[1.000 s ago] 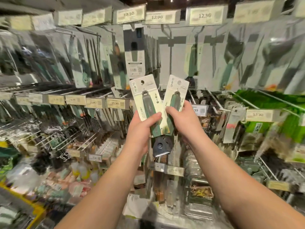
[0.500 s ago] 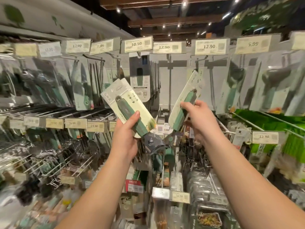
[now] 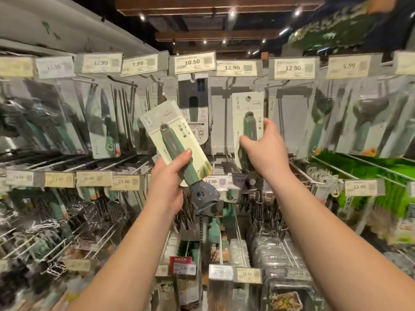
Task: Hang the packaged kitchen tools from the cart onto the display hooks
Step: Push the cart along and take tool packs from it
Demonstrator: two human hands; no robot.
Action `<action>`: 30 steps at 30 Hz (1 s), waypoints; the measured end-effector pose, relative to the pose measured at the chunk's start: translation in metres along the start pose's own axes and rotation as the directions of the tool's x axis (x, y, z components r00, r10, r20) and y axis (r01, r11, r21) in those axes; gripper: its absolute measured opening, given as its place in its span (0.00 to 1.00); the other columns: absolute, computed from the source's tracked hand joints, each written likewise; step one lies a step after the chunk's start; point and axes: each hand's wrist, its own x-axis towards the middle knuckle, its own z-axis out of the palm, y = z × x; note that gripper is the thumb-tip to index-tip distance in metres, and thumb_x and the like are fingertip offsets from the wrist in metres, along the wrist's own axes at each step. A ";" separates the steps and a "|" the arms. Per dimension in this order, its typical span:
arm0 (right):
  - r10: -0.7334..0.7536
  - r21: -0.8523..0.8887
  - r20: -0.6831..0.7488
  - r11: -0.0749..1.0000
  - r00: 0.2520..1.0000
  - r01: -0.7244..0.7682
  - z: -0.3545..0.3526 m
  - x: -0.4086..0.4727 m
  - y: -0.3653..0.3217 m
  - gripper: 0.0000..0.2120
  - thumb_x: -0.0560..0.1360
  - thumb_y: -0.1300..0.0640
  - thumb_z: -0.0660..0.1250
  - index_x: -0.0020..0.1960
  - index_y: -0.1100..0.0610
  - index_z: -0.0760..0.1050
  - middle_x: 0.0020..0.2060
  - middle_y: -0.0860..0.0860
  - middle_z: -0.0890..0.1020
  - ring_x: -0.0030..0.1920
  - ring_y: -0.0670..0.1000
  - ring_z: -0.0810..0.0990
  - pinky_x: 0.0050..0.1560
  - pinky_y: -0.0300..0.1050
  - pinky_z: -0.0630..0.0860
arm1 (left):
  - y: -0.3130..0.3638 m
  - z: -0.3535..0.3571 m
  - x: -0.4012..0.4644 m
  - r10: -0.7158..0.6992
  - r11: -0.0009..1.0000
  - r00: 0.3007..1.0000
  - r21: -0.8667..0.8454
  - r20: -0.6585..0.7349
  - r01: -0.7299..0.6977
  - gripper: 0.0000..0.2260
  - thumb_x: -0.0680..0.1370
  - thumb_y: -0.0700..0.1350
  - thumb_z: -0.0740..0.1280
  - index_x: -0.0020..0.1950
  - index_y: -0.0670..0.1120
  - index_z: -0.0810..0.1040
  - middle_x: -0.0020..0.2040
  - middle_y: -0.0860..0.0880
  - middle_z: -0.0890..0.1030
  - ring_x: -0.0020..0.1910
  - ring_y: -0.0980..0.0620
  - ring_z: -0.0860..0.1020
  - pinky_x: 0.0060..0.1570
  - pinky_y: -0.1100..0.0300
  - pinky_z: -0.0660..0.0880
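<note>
Both hands have risen and drawn apart since the earlier frames, when the two packaged tools were held side by side low in front of the display; the right one now stands upright before the top row.

The right hand [image 3: 263, 147] grips a carded green-handled tool [image 3: 247, 122] by the lower part of its handle, thumb and fingers curled round it. Its long axis runs almost vertical, and the round hang hole [image 3: 248, 99] at the top of the card sits well above the fingers, just below and slightly right of the 12.90 price tag [image 3: 237, 68]. A display hook [image 3: 229, 83] appears to project beneath that tag, over pale backing cards already hanging there, but its tip is too blurred to place exactly, so whether the hole is level with it cannot be told.

The left hand [image 3: 169, 185] grips the second carded tool [image 3: 177, 144], thumb across the green handle. This one is tilted, card top leaning up and left, with the grey head [image 3: 203, 196] pointing down and right below the hand. It is held lower, in front of the middle of the display and above the 14.90 tag [image 3: 211, 181], apart from any top hook.

The right hand is plainly the nearer to a hook, so its tool looks to be the one going up first. That move likely turns on bringing the hang hole, above the fingers, onto the hook's end and pushing the card back along it. The cart is not in view.
</note>
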 end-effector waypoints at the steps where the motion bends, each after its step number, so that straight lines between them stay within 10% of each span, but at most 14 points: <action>1: -0.011 -0.019 -0.004 1.000 1.000 0.011 0.003 0.003 -0.002 0.37 0.75 0.48 0.68 0.78 0.56 0.57 0.62 0.51 0.78 0.45 0.49 0.82 0.42 0.50 0.81 | 0.001 0.001 0.001 -0.008 1.000 1.000 0.010 0.014 0.008 0.12 0.78 0.39 0.70 0.59 0.51 0.78 0.54 0.51 0.86 0.56 0.50 0.83 0.49 0.53 0.81; 15: -0.048 -0.103 -0.080 0.994 0.996 0.039 0.022 0.044 -0.036 0.27 0.76 0.50 0.67 0.70 0.60 0.66 0.51 0.52 0.79 0.43 0.51 0.77 0.31 0.41 0.67 | 0.010 -0.001 0.021 -0.062 0.997 0.983 0.063 0.173 0.052 0.14 0.77 0.39 0.71 0.60 0.51 0.78 0.50 0.52 0.87 0.47 0.54 0.85 0.44 0.54 0.81; 24: -0.013 -0.170 -0.112 0.985 0.994 -0.006 0.045 0.055 -0.033 0.20 0.75 0.49 0.67 0.60 0.61 0.71 0.54 0.54 0.76 0.45 0.54 0.77 0.36 0.45 0.70 | 0.016 -0.014 0.033 -0.104 0.992 0.972 0.088 0.213 0.087 0.15 0.76 0.39 0.71 0.62 0.49 0.78 0.54 0.49 0.86 0.52 0.51 0.85 0.46 0.53 0.81; 28: 0.061 -0.198 -0.096 0.977 0.994 -0.079 0.054 0.068 -0.024 0.10 0.76 0.52 0.68 0.47 0.57 0.70 0.41 0.52 0.76 0.39 0.53 0.76 0.39 0.46 0.72 | 0.017 -0.014 0.038 -0.108 0.992 0.964 0.086 0.244 0.090 0.14 0.77 0.38 0.71 0.61 0.48 0.78 0.50 0.51 0.87 0.47 0.54 0.85 0.41 0.56 0.82; 30: 0.103 -0.217 -0.076 0.969 0.992 -0.118 0.061 0.082 -0.024 0.14 0.77 0.53 0.68 0.56 0.60 0.70 0.45 0.53 0.76 0.47 0.57 0.79 0.43 0.47 0.74 | 0.017 -0.012 0.041 -0.118 0.991 0.959 0.089 0.258 0.098 0.14 0.77 0.38 0.70 0.62 0.47 0.78 0.48 0.51 0.87 0.45 0.54 0.86 0.40 0.58 0.82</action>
